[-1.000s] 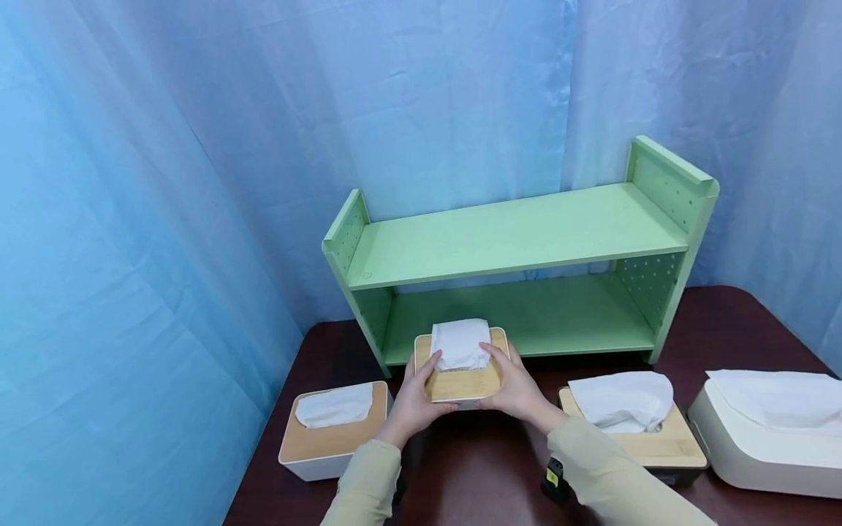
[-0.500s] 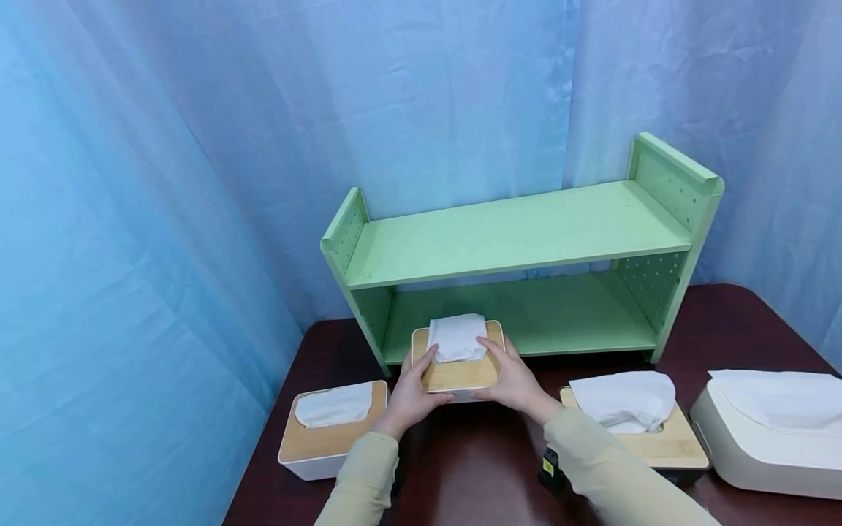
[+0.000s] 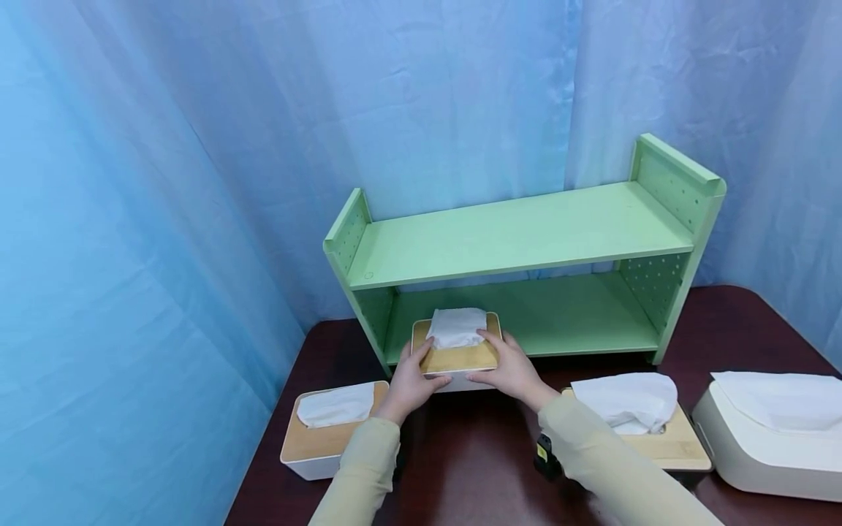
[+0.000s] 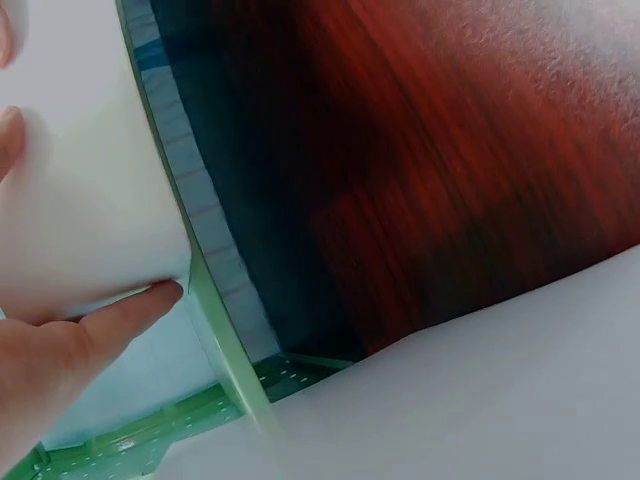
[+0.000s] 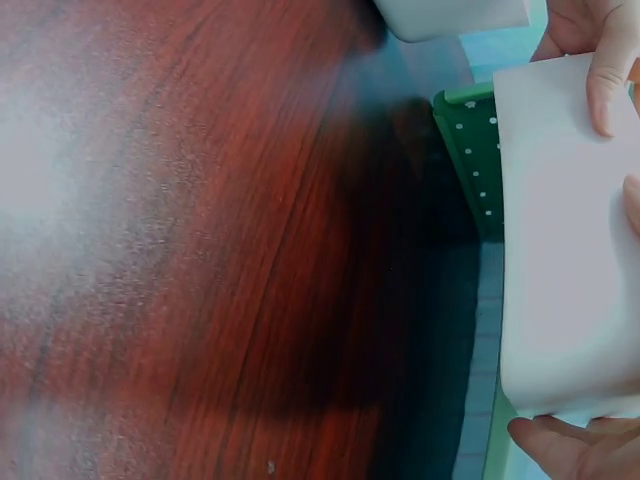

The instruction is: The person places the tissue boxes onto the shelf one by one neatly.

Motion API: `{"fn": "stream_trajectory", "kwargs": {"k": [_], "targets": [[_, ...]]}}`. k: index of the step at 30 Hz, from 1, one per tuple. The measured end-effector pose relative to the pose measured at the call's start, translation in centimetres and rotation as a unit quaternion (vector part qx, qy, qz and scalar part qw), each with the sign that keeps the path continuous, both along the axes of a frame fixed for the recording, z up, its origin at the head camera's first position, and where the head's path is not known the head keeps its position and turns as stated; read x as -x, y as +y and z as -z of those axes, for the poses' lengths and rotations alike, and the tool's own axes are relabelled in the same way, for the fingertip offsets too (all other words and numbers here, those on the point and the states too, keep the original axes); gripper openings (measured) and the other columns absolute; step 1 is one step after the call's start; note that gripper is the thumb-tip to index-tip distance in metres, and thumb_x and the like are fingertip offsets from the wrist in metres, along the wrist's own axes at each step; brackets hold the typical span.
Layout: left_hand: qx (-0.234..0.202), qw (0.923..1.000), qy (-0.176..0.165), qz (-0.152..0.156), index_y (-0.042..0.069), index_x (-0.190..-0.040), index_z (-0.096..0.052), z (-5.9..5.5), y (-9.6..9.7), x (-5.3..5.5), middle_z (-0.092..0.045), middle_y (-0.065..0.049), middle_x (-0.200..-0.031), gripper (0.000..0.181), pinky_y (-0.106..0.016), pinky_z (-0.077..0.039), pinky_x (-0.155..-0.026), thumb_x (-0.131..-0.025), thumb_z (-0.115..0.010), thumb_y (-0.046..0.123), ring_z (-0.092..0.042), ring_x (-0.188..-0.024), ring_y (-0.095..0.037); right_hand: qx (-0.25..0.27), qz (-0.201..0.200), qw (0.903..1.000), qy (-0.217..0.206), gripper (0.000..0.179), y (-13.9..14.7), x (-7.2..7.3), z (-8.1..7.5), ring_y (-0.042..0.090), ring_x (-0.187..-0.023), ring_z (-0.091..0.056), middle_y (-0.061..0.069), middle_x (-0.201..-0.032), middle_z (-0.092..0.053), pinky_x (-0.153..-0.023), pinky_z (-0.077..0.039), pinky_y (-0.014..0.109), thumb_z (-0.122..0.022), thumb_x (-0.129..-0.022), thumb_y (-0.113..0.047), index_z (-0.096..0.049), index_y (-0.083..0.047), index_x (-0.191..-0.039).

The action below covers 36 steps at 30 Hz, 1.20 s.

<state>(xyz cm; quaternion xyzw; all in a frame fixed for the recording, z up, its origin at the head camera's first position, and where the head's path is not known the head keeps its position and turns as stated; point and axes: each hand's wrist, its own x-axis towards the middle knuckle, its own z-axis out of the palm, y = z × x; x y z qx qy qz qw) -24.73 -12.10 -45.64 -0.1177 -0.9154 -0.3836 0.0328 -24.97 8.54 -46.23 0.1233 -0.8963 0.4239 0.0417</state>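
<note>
Between my two hands I hold a tissue box (image 3: 454, 359) with a pale wooden lid, a white body and a white tissue folded over its slot. My left hand (image 3: 409, 383) grips its left side, thumb on the front wall. On the opposite side my right hand (image 3: 516, 374) does likewise. Behind the box, overlapped by it in the head view, is the lower board (image 3: 566, 314) of a green two-tier shelf (image 3: 513, 237). The right wrist view shows the white wall (image 5: 560, 250) of the box with fingers at both ends; the left wrist view has one corner of it.
A wooden-lidded white tissue box (image 3: 322, 438) stands left on the dark red table (image 3: 473, 467). To the right are a wooden-lidded dark tissue box (image 3: 664, 442) and a larger white tissue box (image 3: 763, 446). Blue curtains (image 3: 395, 109) hang behind the shelf.
Both hands have moved the held tissue box a little forward and up toward the shelf's lower level, and more of its front wall shows. The grip is the same.
</note>
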Motion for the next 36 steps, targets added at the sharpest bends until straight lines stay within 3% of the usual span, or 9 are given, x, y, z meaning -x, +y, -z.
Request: {"fn": "stream_trajectory", "kwargs": {"k": [12, 19, 28, 33, 36], "targets": [[0.011, 0.999, 0.027, -0.035, 0.003, -0.136, -0.05, 0.1, 0.7, 0.9, -0.034, -0.031, -0.143, 0.067, -0.049, -0.041, -0.101, -0.078, -0.079, 0.021, -0.042, -0.128, -0.042, -0.009, 0.016, 0.9996, -0.02, 0.077, 0.2, 0.9, 0.1, 0.046, -0.116, -0.049, 0.037, -0.141, -0.031, -0.091, -0.044, 0.055, -0.079, -0.077, -0.031, -0.043, -0.008, -0.141], [0.026, 0.9982, 0.027, -0.047, 0.002, -0.137, -0.048, 0.0, 0.9, 0.7, -0.033, -0.03, -0.144, 0.067, -0.048, -0.041, -0.101, -0.08, -0.077, 0.023, -0.041, -0.129, -0.04, -0.014, 0.021, 0.9996, -0.012, 0.075, 0.6, 0.4, -0.2, 0.048, -0.121, -0.045, 0.035, -0.141, -0.032, -0.094, -0.042, 0.056, -0.076, -0.08, -0.028, -0.04, -0.004, -0.142], [0.059, 0.9965, 0.047, -0.036, 0.009, -0.142, -0.042, -1.4, 0.7, -1.4, -0.02, -0.03, -0.15, 0.064, -0.054, -0.042, -0.097, -0.086, -0.07, 0.023, -0.034, -0.133, -0.047, -0.008, 0.022, 0.9997, 0.011, 0.068, 2.2, -2.1, -2.7, 0.049, -0.132, -0.032, 0.031, -0.149, -0.021, -0.095, -0.04, 0.06, -0.066, -0.088, -0.023, -0.035, -0.002, -0.144], [0.099, 0.9926, 0.069, -0.015, 0.01, -0.144, -0.039, -1.7, 0.7, -3.3, -0.02, -0.026, -0.152, 0.065, -0.054, -0.04, -0.1, -0.088, -0.067, 0.027, -0.027, -0.137, -0.044, -0.049, 0.004, 0.9975, 0.051, 0.067, 2.5, -4.1, -2.6, 0.049, -0.131, -0.033, 0.027, -0.15, -0.024, -0.094, -0.041, 0.059, -0.069, -0.085, -0.02, -0.04, -0.002, -0.142], [0.135, 0.9868, 0.088, -0.005, 0.01, -0.143, -0.041, -1.5, 0.6, -4.4, -0.023, -0.027, -0.151, 0.063, -0.055, -0.038, -0.102, -0.089, -0.066, 0.029, -0.026, -0.138, -0.044, -0.092, -0.005, 0.9915, 0.092, 0.065, 2.6, -5.3, -2.0, 0.048, -0.13, -0.037, 0.024, -0.149, -0.029, -0.095, -0.04, 0.059, -0.072, -0.083, -0.021, -0.045, -0.003, -0.139]]}}
